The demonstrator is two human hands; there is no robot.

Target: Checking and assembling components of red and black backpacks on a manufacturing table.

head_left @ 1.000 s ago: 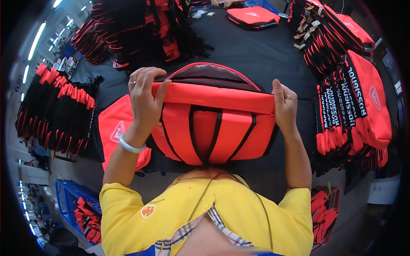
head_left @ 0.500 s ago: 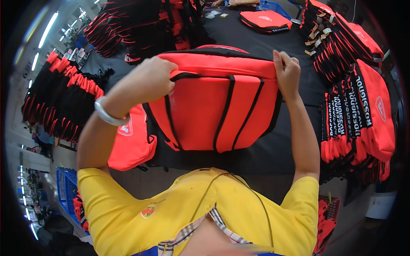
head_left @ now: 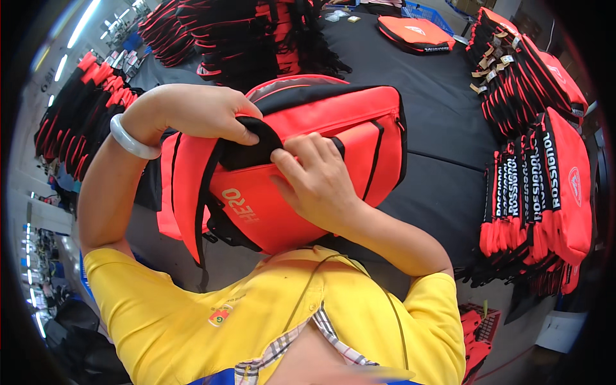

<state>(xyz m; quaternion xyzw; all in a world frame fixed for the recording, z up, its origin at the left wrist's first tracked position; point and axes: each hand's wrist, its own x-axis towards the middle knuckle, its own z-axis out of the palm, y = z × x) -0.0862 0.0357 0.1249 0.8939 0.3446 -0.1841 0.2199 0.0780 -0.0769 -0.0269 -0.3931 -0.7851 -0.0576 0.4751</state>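
A bright red and black bag (head_left: 333, 109) stands tilted on the dark table close to my chest, its top partly unzipped and a grey lining showing at the back. At its left end my left hand (head_left: 208, 112), with a pale bangle on the wrist, pinches a black-lined flap (head_left: 253, 149) and holds it folded back. Across the bag's front reaches my right hand (head_left: 316, 179), fingers bent around the edge of the front panel beside that flap. What lies beneath its fingertips is hidden. A red side panel (head_left: 192, 176) hangs down below my left hand.
Stacks of folded red and black bags stand at the left (head_left: 80, 128), far middle (head_left: 237, 45) and right (head_left: 532, 192). One flat bag (head_left: 417, 35) lies on the far side of the black-covered table (head_left: 443, 128). A red crate (head_left: 491, 324) stands low at right.
The bag has turned and tilted, now showing its lettered side. My left hand has moved left and folded a flap back. My right hand has left the far right corner and come to the front.
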